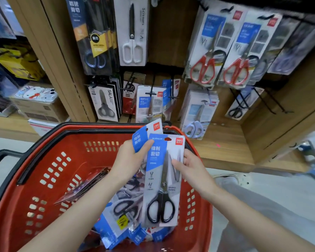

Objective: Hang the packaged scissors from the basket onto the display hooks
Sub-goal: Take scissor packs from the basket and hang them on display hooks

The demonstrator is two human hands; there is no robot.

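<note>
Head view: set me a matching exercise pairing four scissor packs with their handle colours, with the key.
Packs:
1. front pack, held over the basket
2. top-centre pack
3. top-right pack
4. low pack, right of the basket

Handle colours:
A. red
B. pale blue
C. black
D. white

Pairs: 1-C, 2-D, 3-A, 4-B.

held packs (pixel 162 179): deli, front 170mm | white pack (pixel 135 19): Scissors | grey pack (pixel 105 104): SALA
</note>
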